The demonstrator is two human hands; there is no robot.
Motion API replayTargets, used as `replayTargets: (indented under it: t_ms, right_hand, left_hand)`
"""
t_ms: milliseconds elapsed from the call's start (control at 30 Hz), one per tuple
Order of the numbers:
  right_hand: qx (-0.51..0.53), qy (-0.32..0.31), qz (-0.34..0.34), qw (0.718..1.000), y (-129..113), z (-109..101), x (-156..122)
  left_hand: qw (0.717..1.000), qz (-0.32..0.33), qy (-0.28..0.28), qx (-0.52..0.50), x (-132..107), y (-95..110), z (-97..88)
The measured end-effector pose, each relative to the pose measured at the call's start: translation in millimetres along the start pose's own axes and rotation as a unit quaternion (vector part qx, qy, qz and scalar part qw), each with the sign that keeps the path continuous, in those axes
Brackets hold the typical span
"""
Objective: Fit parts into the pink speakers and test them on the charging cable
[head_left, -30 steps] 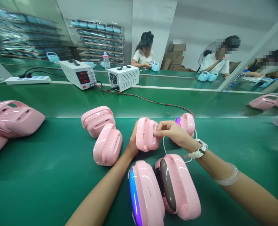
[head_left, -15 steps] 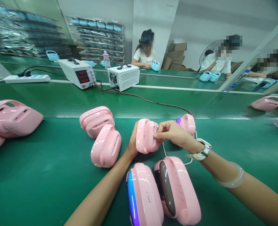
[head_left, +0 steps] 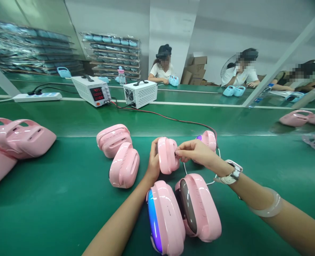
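Observation:
My left hand (head_left: 154,161) is wrapped round the far side of a pink portable speaker (head_left: 168,155) with a handle and a row of buttons, holding it up over the green bench. The fingers of my right hand (head_left: 191,151) are pinched together at the slotted back of this speaker; whatever is between them is too small to make out. Close to my forearms stand a pink speaker with a lit blue-purple front (head_left: 166,217) and another with a dark front (head_left: 200,208). Beyond my right hand, a further pink speaker (head_left: 209,140) shows a purple glow, with wires beside it.
Two pink speakers (head_left: 124,165) stand left of my hands, and several more (head_left: 29,138) lie at the far left. A power supply (head_left: 92,90) with a red display and a white vented box (head_left: 140,93) sit behind. Co-workers (head_left: 162,67) sit across with blue speakers.
The view has tilted up a little. My right fingertips have shifted slightly at the speaker's back, where a small dark spot now shows. My left hand keeps its hold.

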State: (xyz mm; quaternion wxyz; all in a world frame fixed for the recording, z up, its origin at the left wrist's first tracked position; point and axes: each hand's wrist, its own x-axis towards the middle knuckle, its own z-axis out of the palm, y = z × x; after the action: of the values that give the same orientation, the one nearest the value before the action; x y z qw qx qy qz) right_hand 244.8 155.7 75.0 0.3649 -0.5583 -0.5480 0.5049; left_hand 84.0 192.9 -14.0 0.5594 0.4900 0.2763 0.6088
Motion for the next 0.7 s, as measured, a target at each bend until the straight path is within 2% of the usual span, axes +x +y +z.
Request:
replayTargets:
  t_ms: [200, 300, 400, 500, 600, 700]
  right_hand:
    - [-0.075, 0.04, -0.031, 0.996, -4.7, 12.3, -5.7]
    - [-0.12, 0.056, -0.036, 0.991, -9.9, 3.9, -25.4]
    - [-0.21, 0.027, -0.018, 0.977, -8.5, -22.3, -58.6]
    - [-0.305, -0.019, 0.071, 0.95, 11.3, -58.3, -91.8]
    - [-0.313, -0.021, 0.153, 0.937, 46.3, -88.3, -116.1]
    - [-0.266, -0.011, 0.187, 0.945, 80.8, -102.7, -131.3]
  left_hand:
    - [0.999, 0.029, -0.033, 0.008, -2.8, 0.3, 1.1]
    - [0.998, 0.038, -0.047, 0.017, -3.1, -1.3, 1.0]
    - [0.998, 0.037, -0.047, 0.029, -2.8, -2.5, 1.4]
    - [0.997, 0.037, -0.049, 0.046, -1.6, -0.7, 4.2]
    - [0.995, 0.038, -0.058, 0.072, -0.5, 4.0, 9.2]
    - [0.992, 0.039, -0.072, 0.101, 1.1, 9.2, 13.4]
